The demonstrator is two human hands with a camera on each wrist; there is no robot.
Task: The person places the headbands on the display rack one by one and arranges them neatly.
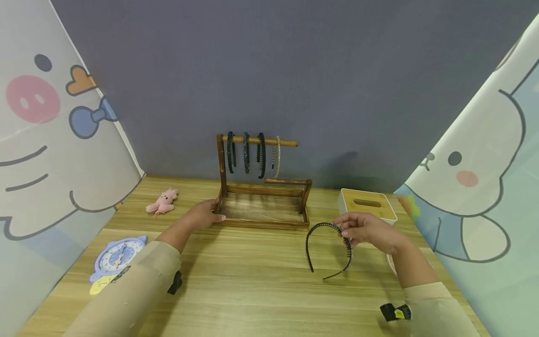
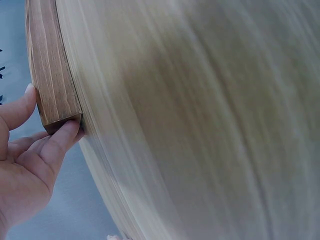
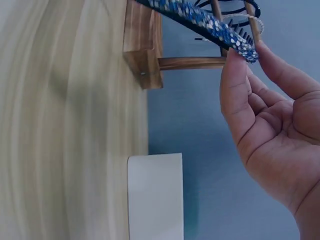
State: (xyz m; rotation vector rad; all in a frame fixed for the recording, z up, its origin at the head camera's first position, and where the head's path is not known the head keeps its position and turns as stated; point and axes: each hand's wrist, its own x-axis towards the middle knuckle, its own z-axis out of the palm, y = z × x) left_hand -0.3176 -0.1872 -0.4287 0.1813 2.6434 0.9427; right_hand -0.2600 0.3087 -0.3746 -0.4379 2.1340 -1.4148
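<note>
My right hand [image 1: 366,230] pinches a dark toothed headband [image 1: 327,224] between thumb and fingers, above the table. The right wrist view shows blue and silver glitter along this headband [image 3: 202,22], with the fingertips of my right hand [image 3: 270,110] on its band. My left hand [image 1: 204,214] grips the left end of a brown wooden rack [image 1: 261,223]. From the left wrist, the thumb of my left hand [image 2: 32,160] lies along one side of the rack's corner [image 2: 52,70], fingers against its end. Several headbands [image 1: 262,154] hang from the rack's upper bar [image 1: 288,142], one pale and beaded.
Behind my right hand stands a white tissue box [image 1: 343,203] with a wooden lid. A pink plush toy [image 1: 163,202] and a blue toy clock [image 1: 119,256] lie on the left of the table [image 1: 252,290]. A grey wall [image 1: 269,70] rises behind the rack.
</note>
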